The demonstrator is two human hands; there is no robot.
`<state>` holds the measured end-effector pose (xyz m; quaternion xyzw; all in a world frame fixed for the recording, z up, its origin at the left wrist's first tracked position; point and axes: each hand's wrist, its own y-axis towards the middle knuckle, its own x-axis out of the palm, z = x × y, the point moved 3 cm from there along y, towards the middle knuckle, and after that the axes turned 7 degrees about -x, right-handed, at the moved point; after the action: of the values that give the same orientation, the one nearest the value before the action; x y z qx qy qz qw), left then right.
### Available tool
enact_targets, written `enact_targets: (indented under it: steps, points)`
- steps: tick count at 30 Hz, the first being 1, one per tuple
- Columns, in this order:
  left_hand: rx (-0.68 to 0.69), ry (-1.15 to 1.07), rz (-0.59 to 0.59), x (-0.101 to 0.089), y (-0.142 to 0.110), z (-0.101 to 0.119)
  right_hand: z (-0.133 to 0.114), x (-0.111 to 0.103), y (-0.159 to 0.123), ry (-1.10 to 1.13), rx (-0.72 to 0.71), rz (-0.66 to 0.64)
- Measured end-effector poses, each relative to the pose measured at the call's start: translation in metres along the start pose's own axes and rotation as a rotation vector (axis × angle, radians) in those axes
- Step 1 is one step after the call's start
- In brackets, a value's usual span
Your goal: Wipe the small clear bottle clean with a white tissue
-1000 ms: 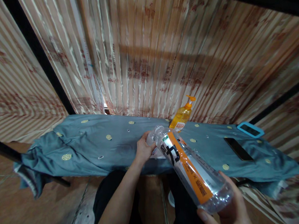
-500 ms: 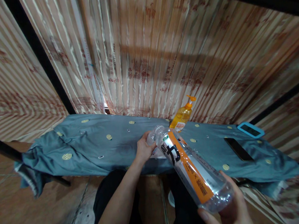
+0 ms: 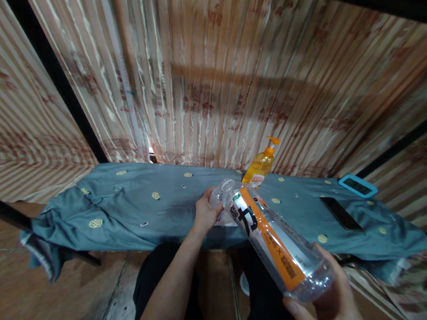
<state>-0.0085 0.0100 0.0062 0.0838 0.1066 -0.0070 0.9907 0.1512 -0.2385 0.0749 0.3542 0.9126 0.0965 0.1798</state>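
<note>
A large clear plastic bottle (image 3: 273, 240) with an orange and silver label lies slanted across my view, its neck toward the upper left. My left hand (image 3: 207, 212) is closed around the neck end, where something clear and rounded shows beside the fingers; I cannot tell whether it is part of the bottle. At the lower right, my right hand (image 3: 330, 295) grips the bottle's base, thumb below and fingers behind. Under the neck, a pale item (image 3: 225, 220) is mostly hidden. Behind the bottle stands an orange pump bottle (image 3: 260, 167) of yellow liquid.
A narrow table with a grey-blue pineapple-print cloth (image 3: 165, 206) runs across the view. On its right side lie a black phone (image 3: 341, 213) and a blue-framed digital display (image 3: 358, 186). Striped curtains (image 3: 197, 80) hang behind, with black frame poles (image 3: 56, 80) at the sides.
</note>
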Motion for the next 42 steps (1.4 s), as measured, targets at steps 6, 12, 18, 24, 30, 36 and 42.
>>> enact_targets:
  steps: [6,12,18,24,30,36,42]
  points:
    - [-0.006,-0.005,0.005,-0.0006,-0.0003,0.0016,0.0031,0.0003,-0.0005,0.011,0.022,-0.026]
    - [0.002,-0.011,0.0,-0.0001,-0.0002,0.0013,0.001,-0.0002,0.0011,0.012,0.013,-0.001]
    - [-0.003,-0.022,0.008,0.0004,0.0007,-0.0004,0.0015,-0.0007,0.0017,0.001,-0.006,-0.004]
    - [0.0,-0.02,0.008,0.0005,0.0009,-0.0009,0.0053,-0.0011,0.0009,0.0,0.016,-0.019]
    - [0.002,-0.02,0.009,0.0007,0.0007,-0.0017,0.0011,0.0001,0.0008,0.027,0.022,-0.011]
    - [0.004,-0.035,0.003,0.0011,0.0006,-0.0023,-0.0036,0.002,0.001,0.057,0.054,0.009]
    - [0.008,-0.022,0.004,0.0009,0.0006,-0.0023,-0.0008,0.0013,0.0005,0.039,0.033,-0.005]
